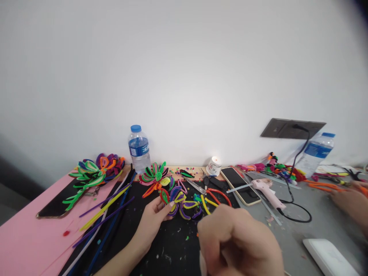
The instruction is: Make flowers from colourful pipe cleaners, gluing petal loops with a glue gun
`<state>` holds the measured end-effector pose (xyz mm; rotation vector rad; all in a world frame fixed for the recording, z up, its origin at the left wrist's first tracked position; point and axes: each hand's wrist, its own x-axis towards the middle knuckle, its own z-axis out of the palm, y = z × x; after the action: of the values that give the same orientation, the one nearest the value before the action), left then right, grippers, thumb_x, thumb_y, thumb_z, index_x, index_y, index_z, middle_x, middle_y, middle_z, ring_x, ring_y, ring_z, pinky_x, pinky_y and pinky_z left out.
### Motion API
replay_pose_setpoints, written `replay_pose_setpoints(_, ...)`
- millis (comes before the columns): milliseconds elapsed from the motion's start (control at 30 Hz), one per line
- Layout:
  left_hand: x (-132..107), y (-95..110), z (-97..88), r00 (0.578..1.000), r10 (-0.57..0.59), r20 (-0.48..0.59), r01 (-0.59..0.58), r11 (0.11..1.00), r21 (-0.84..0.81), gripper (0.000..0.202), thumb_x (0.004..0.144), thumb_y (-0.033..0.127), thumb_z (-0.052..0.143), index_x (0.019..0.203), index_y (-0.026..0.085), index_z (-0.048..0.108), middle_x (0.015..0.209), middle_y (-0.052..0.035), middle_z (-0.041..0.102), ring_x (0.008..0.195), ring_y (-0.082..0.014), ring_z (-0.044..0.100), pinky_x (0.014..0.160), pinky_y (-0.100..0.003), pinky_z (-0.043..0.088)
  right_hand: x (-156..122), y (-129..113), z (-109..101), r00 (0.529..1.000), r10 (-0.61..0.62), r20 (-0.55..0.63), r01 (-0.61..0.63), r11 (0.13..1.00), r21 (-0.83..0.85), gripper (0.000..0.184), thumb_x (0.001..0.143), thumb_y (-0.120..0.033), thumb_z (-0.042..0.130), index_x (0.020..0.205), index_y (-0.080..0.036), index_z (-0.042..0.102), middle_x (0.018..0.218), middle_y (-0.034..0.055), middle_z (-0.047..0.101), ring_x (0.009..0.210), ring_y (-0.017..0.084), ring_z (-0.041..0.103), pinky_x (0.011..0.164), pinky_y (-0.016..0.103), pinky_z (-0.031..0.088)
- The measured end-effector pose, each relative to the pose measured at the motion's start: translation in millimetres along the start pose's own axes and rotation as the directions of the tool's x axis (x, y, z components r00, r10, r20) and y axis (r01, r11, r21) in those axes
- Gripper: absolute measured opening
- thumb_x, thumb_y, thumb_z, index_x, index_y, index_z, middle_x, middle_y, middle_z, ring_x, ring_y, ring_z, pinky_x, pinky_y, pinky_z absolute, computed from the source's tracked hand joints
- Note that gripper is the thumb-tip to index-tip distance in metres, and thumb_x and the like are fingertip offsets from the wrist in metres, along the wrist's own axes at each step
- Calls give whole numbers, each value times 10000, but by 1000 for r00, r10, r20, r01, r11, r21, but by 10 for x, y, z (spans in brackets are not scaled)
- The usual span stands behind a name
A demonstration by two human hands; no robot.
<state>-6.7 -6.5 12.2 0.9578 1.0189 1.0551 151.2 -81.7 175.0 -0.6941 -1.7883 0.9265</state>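
Note:
My left hand (151, 220) pinches a looped pipe-cleaner flower (175, 194) in purple, yellow, green and red, held over the black mat (169, 249). More purple and yellow loops (188, 205) lie beside it to the right. Close to the camera, my right hand (241, 239) is closed with its fingers curled together; whatever is in it is hidden. Just beyond the left hand rests a second pipe-cleaner flower (158, 175), green and pink. Red-handled scissors (218, 195) lie past my right hand, near a bent yellow pipe cleaner (205, 205).
A water bottle (139, 151) stands by the wall. Loose pipe cleaners (103, 209) and a pipe-cleaner bunch (97, 168) lie left. To the right are a phone (240, 186), a corded pink glue gun (267, 191), a paper cup (214, 166) and another person's hand (349, 203).

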Motion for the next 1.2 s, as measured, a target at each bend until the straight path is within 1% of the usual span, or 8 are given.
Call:
replay_pose_setpoints(167,-46,105,38,999,-29,-21,30,999,32,376,696,373,684,993,148,635,964,-82,695,831,-203,622,621,-242,487,21,468,-184,972,97,-214,-153,952,-265,169,878,-251,445,722,-198,481,506,-61,381,429,76,341,409,195,270)
replay_pose_setpoints(300,-68,155,54,998,-54,-22,54,998,39,371,689,385,687,975,153,639,908,-67,698,775,-177,622,616,-230,486,-77,1059,-478,929,69,-364,-271,795,-542,148,847,-232,440,705,-190,459,523,-52,404,443,85,377,440,201,278)
replay_pose_setpoints(467,-72,155,55,998,-58,-11,59,997,54,361,698,383,679,978,157,643,888,-58,700,795,-178,618,627,-226,481,-249,1585,-680,924,104,-368,-352,608,-712,140,850,-244,426,731,-199,485,509,-46,440,451,111,433,478,217,306)
replay_pose_setpoints(633,-83,163,49,999,-45,17,43,996,72,361,719,381,662,997,153,638,916,-66,697,809,-179,611,642,-229,477,-304,1603,-589,944,160,-288,-321,637,-700,125,858,-243,414,764,-198,482,530,-43,461,464,113,442,482,214,309)
replay_pose_setpoints(767,-95,175,71,998,-57,33,55,995,81,389,701,382,679,1010,152,628,894,-61,697,771,-177,624,622,-232,486,-326,1483,-405,975,206,-80,-208,736,-644,34,811,-225,476,814,-195,492,549,-50,470,472,104,426,486,206,310)
replay_pose_setpoints(867,-111,161,103,993,-75,89,64,992,113,381,694,389,684,988,152,628,804,-40,691,675,-162,632,575,-234,496,-363,1424,-240,978,210,19,-151,757,-635,93,749,-233,553,777,-196,472,560,-53,450,501,108,429,498,210,299)
replay_pose_setpoints(1033,-130,91,142,968,-67,242,42,993,109,348,689,422,684,889,143,628,701,-20,663,553,-139,626,518,-233,500,-417,1431,-58,977,207,58,-127,773,-622,150,800,-197,474,666,-199,406,551,-45,414,484,104,386,489,218,277)
replay_pose_setpoints(1200,-129,62,153,961,-65,269,39,994,103,396,692,417,685,967,138,626,718,-31,670,554,-129,624,515,-222,499,-427,1460,-55,976,212,54,-143,804,-577,126,813,-111,418,724,-187,465,613,-10,508,537,120,453,530,221,314)
